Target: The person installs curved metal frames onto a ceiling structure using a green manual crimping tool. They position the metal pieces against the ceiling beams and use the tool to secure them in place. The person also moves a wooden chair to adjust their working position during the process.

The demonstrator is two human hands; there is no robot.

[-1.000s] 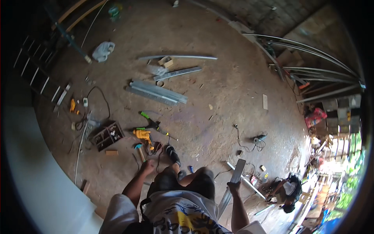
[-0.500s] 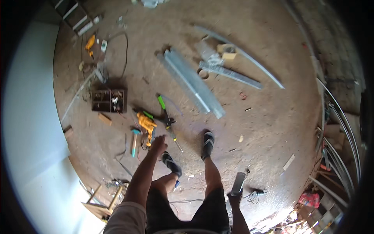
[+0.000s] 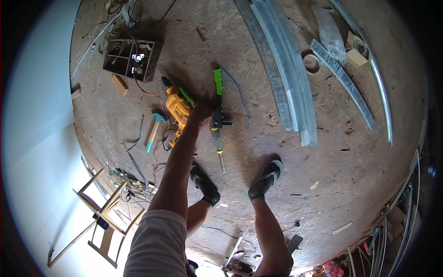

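Observation:
My left hand [image 3: 203, 115] reaches down to the black hand riveter [image 3: 218, 106] with green handles on the floor, its fingers curled at the tool; what they close on is hidden. Right beside it lies a yellow power drill [image 3: 176, 106]. A grey-and-yellow screwdriver [image 3: 217, 143] is just below the riveter, and a teal-headed hammer [image 3: 154, 131] lies left of the drill. My right hand is out of sight; a flat metal bar [image 3: 294, 243] shows behind my right leg.
A divided wooden box [image 3: 131, 60] sits upper left. Several metal channels [image 3: 295, 92], a tape roll [image 3: 310, 61] and a cardboard box [image 3: 356, 57] lie upper right. An upturned wooden chair [image 3: 104, 212] stands by the white wall [image 3: 46, 138]. Another person [image 3: 240, 267] shows partly at the bottom edge.
I have stepped forward and bent lower. My left hand has moved down onto the riveter beside the drill. My right hand, earlier holding the flat bar, has gone out of sight.

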